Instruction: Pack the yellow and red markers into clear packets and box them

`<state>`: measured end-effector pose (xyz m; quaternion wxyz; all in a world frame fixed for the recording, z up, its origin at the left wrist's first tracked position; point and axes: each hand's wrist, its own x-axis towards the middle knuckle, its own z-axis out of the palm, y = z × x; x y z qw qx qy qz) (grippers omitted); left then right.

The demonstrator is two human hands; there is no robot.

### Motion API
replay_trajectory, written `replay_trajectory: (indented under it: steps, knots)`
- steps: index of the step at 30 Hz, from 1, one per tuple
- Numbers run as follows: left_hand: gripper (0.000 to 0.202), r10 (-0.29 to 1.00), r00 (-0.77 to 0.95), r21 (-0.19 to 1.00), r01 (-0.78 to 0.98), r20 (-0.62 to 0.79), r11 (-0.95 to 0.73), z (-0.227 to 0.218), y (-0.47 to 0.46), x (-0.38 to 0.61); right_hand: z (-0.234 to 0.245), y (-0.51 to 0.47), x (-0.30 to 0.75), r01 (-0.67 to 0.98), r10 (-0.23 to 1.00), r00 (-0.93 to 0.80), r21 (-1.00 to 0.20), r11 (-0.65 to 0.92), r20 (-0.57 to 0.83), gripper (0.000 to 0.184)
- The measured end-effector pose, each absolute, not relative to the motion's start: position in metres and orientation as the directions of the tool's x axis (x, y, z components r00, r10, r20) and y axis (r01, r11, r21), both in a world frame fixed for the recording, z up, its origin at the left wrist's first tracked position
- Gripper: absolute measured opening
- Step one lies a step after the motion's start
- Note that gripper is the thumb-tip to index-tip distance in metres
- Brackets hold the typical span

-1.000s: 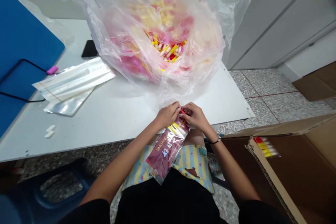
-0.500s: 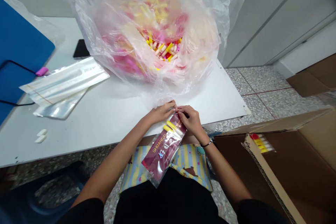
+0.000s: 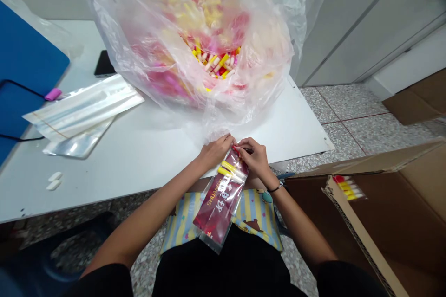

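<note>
At the near edge of the white table, a clear packet with a maroon card is held slantwise, its lower end over the lap. Its upper end is pinched in the closed fingers of the left hand and the right hand; a small red piece is seen at the right fingertips, though whether it is gripped cannot be told. Two yellow-and-white sticks are enclosed side by side. Beyond, more sticks are heaped in a translucent bag; flat clear sleeves are stacked at left, and a filled packet is contained in the open carton at right.
</note>
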<state>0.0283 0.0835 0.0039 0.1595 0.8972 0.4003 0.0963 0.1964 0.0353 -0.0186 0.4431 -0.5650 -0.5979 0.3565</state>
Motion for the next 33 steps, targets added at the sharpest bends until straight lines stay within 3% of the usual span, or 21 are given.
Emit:
replay_trajectory:
  steps: [12, 18, 22, 28, 33]
  knots:
    - [0.014, 0.782, 0.623, 0.39, 0.727, -0.03, -0.564, 0.0, 0.085, 0.029, 0.004, 0.03, 0.203, 0.485, 0.999, -0.028, -0.873, 0.045, 0.037, 0.025]
    - [0.015, 0.784, 0.621, 0.397, 0.724, -0.018, -0.564, -0.004, 0.086, 0.03, 0.005, 0.03, 0.21, 0.354, 0.985, -0.149, -0.935, -0.028, -0.086, 0.042]
    - [0.014, 0.788, 0.614, 0.405, 0.732, -0.045, -0.548, -0.003, 0.087, 0.03, 0.002, 0.032, 0.206, 0.35, 0.987, -0.127, -0.936, -0.046, -0.096, 0.049]
    - [0.015, 0.787, 0.616, 0.404, 0.73, -0.04, -0.551, -0.003, 0.086, 0.03, 0.005, 0.032, 0.208, 0.222, 0.985, -0.123, -0.971, -0.092, -0.121, 0.046]
    - [0.017, 0.777, 0.629, 0.394, 0.722, -0.028, -0.569, 0.0, 0.085, 0.029, 0.006, 0.028, 0.208, 0.292, 0.979, -0.112, -0.947, -0.13, -0.169, 0.041]
